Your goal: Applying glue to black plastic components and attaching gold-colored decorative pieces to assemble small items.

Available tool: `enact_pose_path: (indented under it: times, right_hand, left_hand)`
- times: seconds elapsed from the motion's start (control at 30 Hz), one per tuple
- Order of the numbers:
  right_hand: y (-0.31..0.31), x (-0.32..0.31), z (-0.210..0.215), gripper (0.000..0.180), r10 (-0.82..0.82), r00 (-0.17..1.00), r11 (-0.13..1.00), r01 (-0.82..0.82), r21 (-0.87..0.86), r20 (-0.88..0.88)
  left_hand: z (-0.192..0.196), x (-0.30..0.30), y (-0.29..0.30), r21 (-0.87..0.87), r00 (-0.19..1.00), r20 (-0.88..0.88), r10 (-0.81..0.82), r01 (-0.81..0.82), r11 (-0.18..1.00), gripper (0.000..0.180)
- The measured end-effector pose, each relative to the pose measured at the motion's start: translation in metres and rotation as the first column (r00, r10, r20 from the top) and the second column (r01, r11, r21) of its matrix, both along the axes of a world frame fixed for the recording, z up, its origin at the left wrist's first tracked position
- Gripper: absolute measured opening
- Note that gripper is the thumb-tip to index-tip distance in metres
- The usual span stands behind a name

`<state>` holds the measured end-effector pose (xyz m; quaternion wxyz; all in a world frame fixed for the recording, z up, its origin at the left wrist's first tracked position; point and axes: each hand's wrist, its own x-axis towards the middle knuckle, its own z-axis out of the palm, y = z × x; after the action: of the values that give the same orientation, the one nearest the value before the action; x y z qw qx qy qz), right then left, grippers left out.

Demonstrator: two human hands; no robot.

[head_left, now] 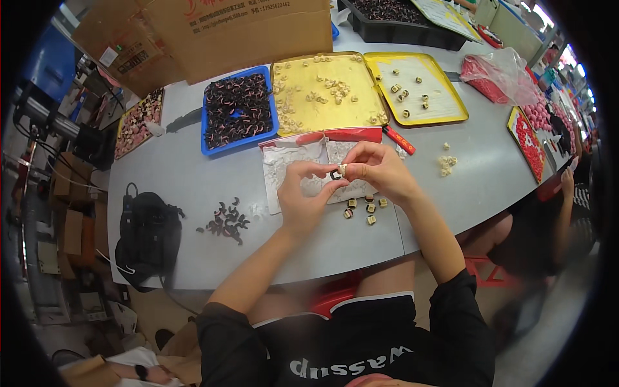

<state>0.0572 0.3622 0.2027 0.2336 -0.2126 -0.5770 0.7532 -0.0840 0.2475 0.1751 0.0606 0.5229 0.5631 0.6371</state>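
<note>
My left hand (303, 193) and my right hand (377, 168) meet above the grey table (193, 180), both pinching one small cream and black part (339, 171) between their fingertips. Under the hands lies a clear plastic bag (284, 164) with a red strip. Several finished small pieces (364, 208) lie just below my right hand. A loose pile of dark curved parts (225, 222) sits to the left of my left hand.
A blue tray (237, 111) of dark parts, two yellow trays (325, 97) (419, 87) with cream pieces, a cardboard box (251, 32), a black bag (148, 235) at the left edge, a red pen (400, 138), a few cream pieces (446, 161), another person's arm (567, 200) at right.
</note>
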Motion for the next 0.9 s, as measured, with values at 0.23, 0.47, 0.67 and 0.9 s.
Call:
enact_pose_path:
  times: [0.23,0.47,0.67,0.9]
  right_hand:
    - [-0.003,0.000,-0.004,0.019,0.107,0.994,0.990,-0.106,-0.090,0.006]
    - [-0.010,-0.001,0.000,0.029,0.176,0.967,0.922,-0.227,-0.314,-0.183]
    - [-0.010,-0.003,-0.007,0.036,0.148,0.960,0.914,-0.225,-0.338,-0.239]
    - [-0.007,0.001,-0.009,0.044,0.134,0.959,0.927,-0.210,-0.311,-0.248]
  left_hand:
    - [-0.005,-0.002,0.001,0.029,0.999,-0.002,-0.048,0.048,0.998,0.038]
    - [0.000,-0.002,0.001,0.124,0.994,-0.072,-0.082,0.090,0.988,0.037]
    - [0.000,0.000,0.000,0.103,0.994,-0.039,-0.098,0.102,0.989,0.037]
    - [0.010,0.002,-0.002,0.069,0.986,-0.109,-0.127,0.135,0.988,0.039]
